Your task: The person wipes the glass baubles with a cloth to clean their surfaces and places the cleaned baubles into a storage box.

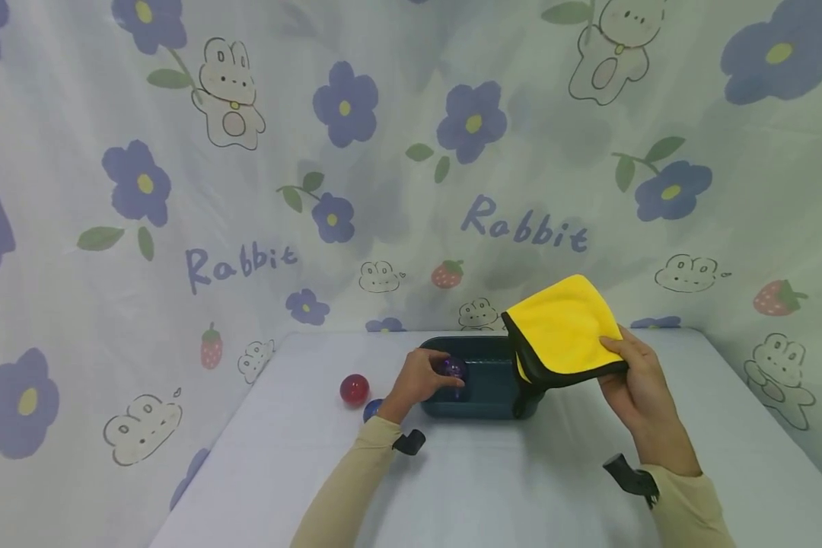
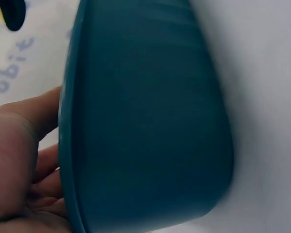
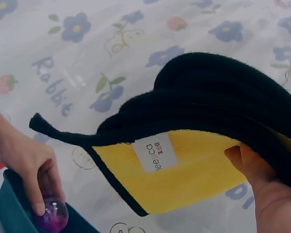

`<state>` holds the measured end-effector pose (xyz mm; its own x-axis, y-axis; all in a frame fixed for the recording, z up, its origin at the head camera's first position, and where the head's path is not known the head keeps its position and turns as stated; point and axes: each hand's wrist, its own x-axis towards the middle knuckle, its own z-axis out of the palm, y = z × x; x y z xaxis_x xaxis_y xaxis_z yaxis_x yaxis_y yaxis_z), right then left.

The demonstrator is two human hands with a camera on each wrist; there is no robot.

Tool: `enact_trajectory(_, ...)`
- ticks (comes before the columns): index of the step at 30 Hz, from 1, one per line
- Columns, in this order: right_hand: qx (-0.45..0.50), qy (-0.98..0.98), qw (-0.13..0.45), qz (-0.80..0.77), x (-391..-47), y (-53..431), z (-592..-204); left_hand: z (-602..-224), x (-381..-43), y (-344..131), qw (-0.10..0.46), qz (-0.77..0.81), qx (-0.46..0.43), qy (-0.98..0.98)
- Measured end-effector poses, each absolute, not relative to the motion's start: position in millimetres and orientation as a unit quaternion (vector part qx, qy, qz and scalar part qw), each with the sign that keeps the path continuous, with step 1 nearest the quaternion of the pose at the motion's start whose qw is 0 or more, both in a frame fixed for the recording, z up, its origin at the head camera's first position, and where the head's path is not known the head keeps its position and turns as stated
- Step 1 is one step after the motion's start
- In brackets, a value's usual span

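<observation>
- Head view: the left hand (image 1: 423,377) has its grip pinching the purple ball (image 1: 455,368), which is at the nine o'clock end of the dark teal tray (image 1: 479,415), inside its rim. Whether the ball touches the tray's floor, I cannot tell. The right hand (image 1: 637,380) pinches the yellow cloth (image 1: 565,323) by its edge, raised at two o'clock from the tray. On the counter (image 1: 281,472), at nine o'clock of the tray, is the red ball (image 1: 354,390); the blue ball (image 1: 371,412) is near it, towards half past four, partly hidden by the left wrist. The cloth covers the tray's three o'clock end.
- In my judgement, the step in hand is the handling of the purple ball at the tray, with the cloth in readiness. The next move seems to call for a steady left grip, because the ball looks smooth, and for a cloth that does not obstruct.
- Left wrist view: the tray's outer wall fills the middle. The left fingertips and the ball are hidden behind it. A dark shape at eleven o'clock is cut off, so its identity is uncertain.
- Right wrist view: the cloth shows a white label (image 3: 155,153), only partly readable. The right thumb lies on the yellow side at four o'clock; the other fingers are hidden. The purple ball appears at half past seven.
</observation>
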<state>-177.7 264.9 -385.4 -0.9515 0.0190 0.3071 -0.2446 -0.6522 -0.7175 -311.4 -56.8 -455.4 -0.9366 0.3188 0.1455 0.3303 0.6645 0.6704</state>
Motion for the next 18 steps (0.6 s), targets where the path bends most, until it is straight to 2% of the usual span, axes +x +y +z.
enact_trajectory(18,0.138,-0.44,0.061,0.885,-178.3,263.1,-385.0,-453.7,-303.9,-44.5,-0.028,-0.282,-0.167,-0.944)
